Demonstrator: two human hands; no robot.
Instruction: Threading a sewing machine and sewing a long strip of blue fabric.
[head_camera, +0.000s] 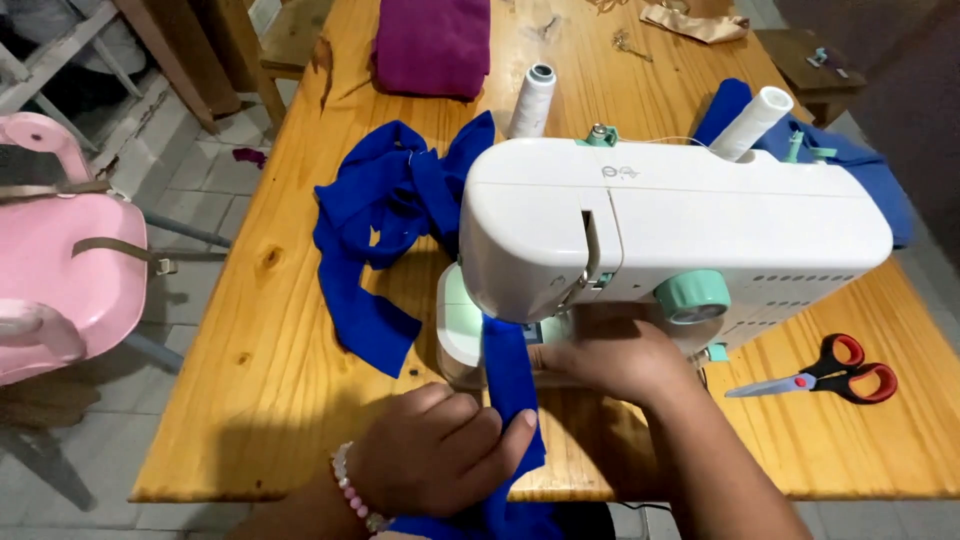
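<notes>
A white sewing machine (680, 225) with a mint green dial stands on a wooden table (270, 330). A strip of blue fabric (508, 365) runs from under the machine's head toward me. My left hand (435, 450), with a pink bead bracelet at the wrist, pinches this strip near the table's front edge. My right hand (615, 355) lies flat on the machine bed under the arm, beside the strip. More blue fabric (385, 215) is heaped left of and behind the machine.
Red-handled scissors (830, 372) lie on the table to the right. Two white thread spools (532, 100) (750, 122) stand behind the machine, and a folded magenta cloth (432, 45) lies further back. A pink chair (60, 265) stands at the left.
</notes>
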